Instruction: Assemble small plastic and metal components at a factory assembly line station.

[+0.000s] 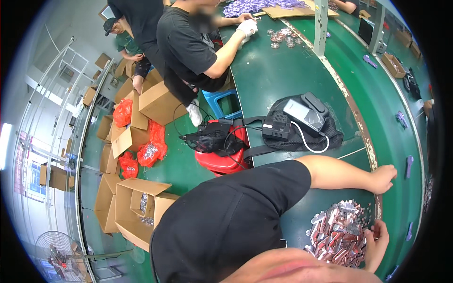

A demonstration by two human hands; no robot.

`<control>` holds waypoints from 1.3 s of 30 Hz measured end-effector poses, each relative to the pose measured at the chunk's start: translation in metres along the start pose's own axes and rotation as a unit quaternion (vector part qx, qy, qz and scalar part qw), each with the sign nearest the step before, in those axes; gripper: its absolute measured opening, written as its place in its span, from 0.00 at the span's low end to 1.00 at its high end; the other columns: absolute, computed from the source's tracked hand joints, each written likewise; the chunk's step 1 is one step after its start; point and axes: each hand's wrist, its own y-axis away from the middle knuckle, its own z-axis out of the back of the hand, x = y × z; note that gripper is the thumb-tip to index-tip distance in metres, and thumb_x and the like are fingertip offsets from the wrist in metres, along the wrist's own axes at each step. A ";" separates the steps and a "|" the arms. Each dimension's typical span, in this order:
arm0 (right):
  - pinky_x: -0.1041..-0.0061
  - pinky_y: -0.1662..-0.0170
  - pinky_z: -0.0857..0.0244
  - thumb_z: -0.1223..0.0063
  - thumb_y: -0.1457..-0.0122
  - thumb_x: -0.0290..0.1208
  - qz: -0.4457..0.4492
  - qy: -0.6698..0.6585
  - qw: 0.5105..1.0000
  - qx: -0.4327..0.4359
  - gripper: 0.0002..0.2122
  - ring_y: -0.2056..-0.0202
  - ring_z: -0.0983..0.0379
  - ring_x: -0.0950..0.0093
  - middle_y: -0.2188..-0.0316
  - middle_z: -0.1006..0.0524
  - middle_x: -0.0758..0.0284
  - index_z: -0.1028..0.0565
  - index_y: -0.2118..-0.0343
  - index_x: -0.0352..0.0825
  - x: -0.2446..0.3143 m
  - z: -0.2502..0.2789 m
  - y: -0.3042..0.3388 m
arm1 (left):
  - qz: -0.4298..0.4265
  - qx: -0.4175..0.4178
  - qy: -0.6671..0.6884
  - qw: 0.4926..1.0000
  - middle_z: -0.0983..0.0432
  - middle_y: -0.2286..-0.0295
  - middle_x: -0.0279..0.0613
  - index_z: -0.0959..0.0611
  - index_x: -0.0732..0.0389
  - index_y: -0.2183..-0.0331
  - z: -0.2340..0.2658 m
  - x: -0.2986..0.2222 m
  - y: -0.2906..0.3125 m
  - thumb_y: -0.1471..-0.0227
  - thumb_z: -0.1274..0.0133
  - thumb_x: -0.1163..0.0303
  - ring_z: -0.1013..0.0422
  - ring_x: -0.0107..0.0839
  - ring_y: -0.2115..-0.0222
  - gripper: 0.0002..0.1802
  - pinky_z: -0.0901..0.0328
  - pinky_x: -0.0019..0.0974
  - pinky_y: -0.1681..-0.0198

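Observation:
My left arm reaches across the green table to the edge of the green conveyor belt. There my left hand is closed, its fingers curled in; whatever they hold is hidden. Beside the heap of small flat silver and reddish-brown metal parts, my right hand has its fingers bent together at the heap's belt side. A dark reddish bit shows by those fingertips, too small to name. On the belt, a purple handle-shaped piece lies just past my left hand, and another purple piece lies nearer.
A black bag with a white device and cable sits on the table left of my arm. Beside the table is a red stool. A co-worker's gloved hand works near round clear parts. Cardboard boxes stand on the floor.

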 end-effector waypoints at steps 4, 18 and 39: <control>0.76 0.61 0.33 0.39 0.52 0.14 -0.027 0.032 0.999 0.032 0.19 0.67 0.32 0.77 0.67 0.25 0.66 0.25 0.54 0.28 0.008 -0.012 -0.001 | -0.092 -0.023 0.035 0.995 0.23 0.71 0.50 0.19 0.62 0.74 0.001 -0.006 0.013 0.58 0.39 0.72 0.25 0.51 0.65 0.06 0.29 0.50 0.60; 0.77 0.66 0.36 0.41 0.54 0.12 -0.022 0.064 0.993 0.099 0.08 0.73 0.33 0.78 0.77 0.29 0.68 0.28 0.73 0.29 0.015 -0.031 -0.012 | -0.067 -0.080 0.050 0.993 0.23 0.75 0.49 0.20 0.61 0.81 -0.002 -0.007 0.010 0.60 0.42 0.76 0.24 0.50 0.70 0.03 0.28 0.50 0.65; 0.81 0.71 0.43 0.42 0.50 0.11 -0.069 0.031 0.984 0.161 0.09 0.75 0.39 0.83 0.76 0.33 0.73 0.30 0.72 0.31 0.020 -0.035 -0.010 | -0.061 0.003 -0.033 0.998 0.19 0.76 0.47 0.13 0.55 0.78 -0.009 -0.002 0.004 0.62 0.42 0.67 0.22 0.50 0.71 0.06 0.26 0.50 0.63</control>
